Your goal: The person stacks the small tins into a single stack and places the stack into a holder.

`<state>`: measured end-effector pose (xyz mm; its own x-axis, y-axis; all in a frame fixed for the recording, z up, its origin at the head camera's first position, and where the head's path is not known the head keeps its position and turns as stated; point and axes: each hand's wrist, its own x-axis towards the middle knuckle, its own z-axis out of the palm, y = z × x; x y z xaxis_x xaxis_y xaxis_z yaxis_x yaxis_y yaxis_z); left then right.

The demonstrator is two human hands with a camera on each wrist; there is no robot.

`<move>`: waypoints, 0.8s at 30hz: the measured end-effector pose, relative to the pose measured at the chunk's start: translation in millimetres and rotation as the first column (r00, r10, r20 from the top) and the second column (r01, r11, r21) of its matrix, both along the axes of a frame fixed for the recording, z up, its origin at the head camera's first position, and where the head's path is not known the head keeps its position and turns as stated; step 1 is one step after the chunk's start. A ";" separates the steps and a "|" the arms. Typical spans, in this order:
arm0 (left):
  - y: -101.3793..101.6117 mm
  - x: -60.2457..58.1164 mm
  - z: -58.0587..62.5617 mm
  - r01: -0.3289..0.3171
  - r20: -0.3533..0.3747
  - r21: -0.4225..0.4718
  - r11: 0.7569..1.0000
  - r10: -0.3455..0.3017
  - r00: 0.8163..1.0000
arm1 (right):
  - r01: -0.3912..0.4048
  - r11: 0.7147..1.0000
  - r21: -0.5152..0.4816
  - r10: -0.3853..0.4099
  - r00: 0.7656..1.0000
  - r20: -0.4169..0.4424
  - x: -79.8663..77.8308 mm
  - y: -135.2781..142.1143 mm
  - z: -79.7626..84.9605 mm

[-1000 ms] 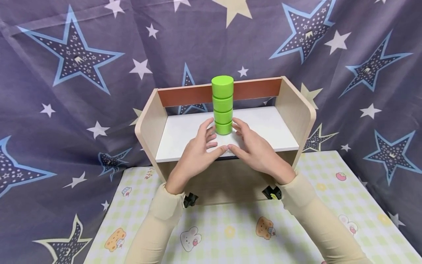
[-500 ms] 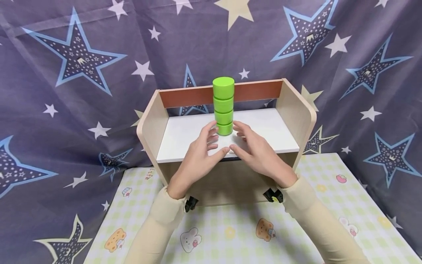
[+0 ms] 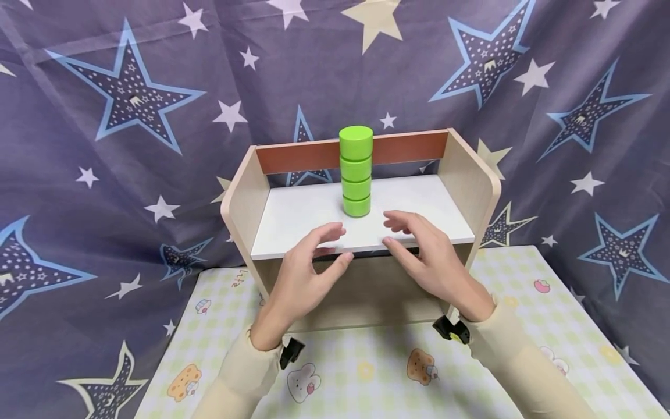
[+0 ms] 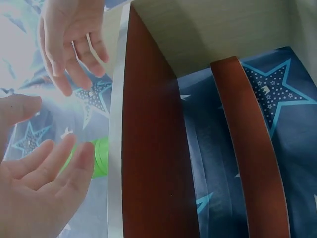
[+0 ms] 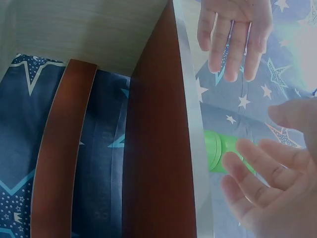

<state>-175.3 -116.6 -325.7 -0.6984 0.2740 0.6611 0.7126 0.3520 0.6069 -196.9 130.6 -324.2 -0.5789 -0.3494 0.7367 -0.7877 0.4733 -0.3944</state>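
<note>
A bright green stack of several round pieces (image 3: 356,171), widest at the top, stands upright on the white shelf (image 3: 298,215) in the head view. Short of the stack, to its left, my left hand (image 3: 306,276) hovers at the shelf's front edge with loosely bent fingers. My right hand (image 3: 431,256) is held likewise on the right side, thumb toward the middle. Both hands are apart from the stack and hold nothing. In the left wrist view, fingers partly cover the green stack (image 4: 101,157); the right wrist view shows its side (image 5: 214,151) beyond the shelf edge.
The shelf unit has wooden side panels (image 3: 467,166) and a reddish-brown back rail (image 3: 303,156). It stands on a checked tablecloth (image 3: 366,390) with cartoon prints. A dark curtain with stars (image 3: 173,46) hangs behind. Small black devices (image 3: 291,352) sit at the wrists.
Both hands have drawn back from the base of the green stack toward the person and spread apart sideways. The stack stays upright in place on the shelf.
</note>
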 end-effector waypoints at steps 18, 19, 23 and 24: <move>-23.4 45.7 -53.1 -0.087 0.015 -0.069 0.994 0.088 0.996 | -0.009 1.000 -0.027 0.009 1.000 -0.007 38.4 30.6 -52.0; -25.3 47.7 -56.2 -0.097 0.024 -0.071 0.993 0.099 0.995 | -0.008 0.999 -0.032 0.008 1.000 -0.015 39.5 32.1 -55.6; -31.7 55.5 -69.4 -0.146 0.046 -0.101 0.984 0.151 0.987 | -0.013 0.998 -0.060 0.010 0.999 -0.052 43.0 36.2 -68.9; -32.9 57.0 -72.8 -0.157 0.050 -0.107 0.982 0.163 0.985 | -0.014 0.998 -0.066 0.010 0.998 -0.056 43.8 37.1 -71.9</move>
